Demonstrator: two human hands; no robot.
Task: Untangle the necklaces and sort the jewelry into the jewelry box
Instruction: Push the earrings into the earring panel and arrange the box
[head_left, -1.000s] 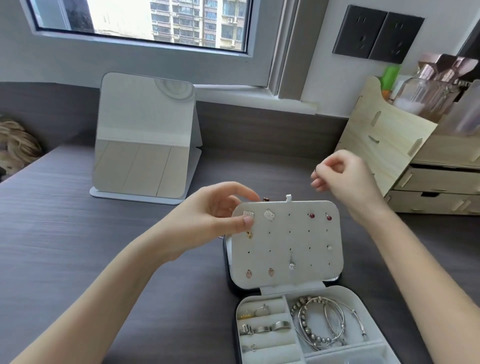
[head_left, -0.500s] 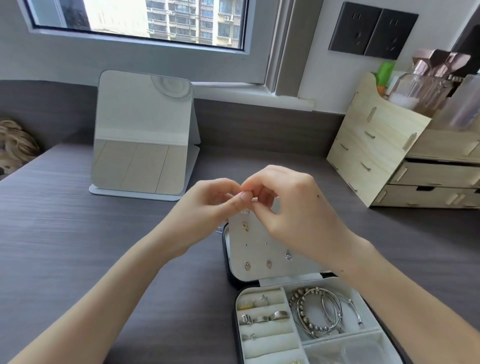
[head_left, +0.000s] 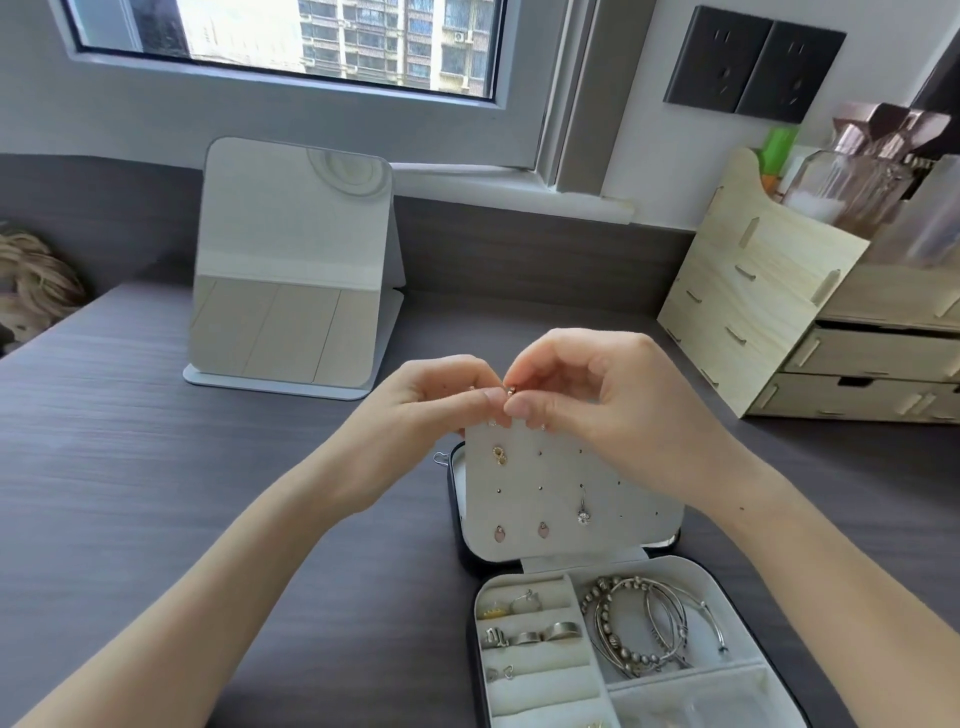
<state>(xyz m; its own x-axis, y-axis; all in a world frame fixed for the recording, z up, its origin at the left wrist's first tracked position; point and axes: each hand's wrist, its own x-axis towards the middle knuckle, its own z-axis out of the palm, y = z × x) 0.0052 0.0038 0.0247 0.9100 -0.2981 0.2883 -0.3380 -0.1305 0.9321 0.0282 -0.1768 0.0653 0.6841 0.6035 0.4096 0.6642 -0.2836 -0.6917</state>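
An open jewelry box (head_left: 727, 587) lies on the dark table, its white earring panel (head_left: 623, 493) standing upright with several studs and drops pinned in it. Rings (head_left: 530, 636) sit in the left slots and silver bangles (head_left: 644, 629) fill the right compartment. Both hands meet at the panel's top left corner. My right hand (head_left: 613, 410) pinches a tiny earring (head_left: 510, 389) between thumb and forefinger. My left hand (head_left: 426, 410) pinches the panel's top edge right beside it, fingertips touching the right hand's. The panel's top row is hidden behind the hands.
A standing mirror (head_left: 291, 265) is at the back left. A wooden drawer organizer (head_left: 810, 322) with bottles on top stands at the right. Something pale and fluffy (head_left: 31, 280) lies at the far left edge.
My right hand came from up right of the panel over to its top left corner and met the left hand. Since then both hands have stayed there.
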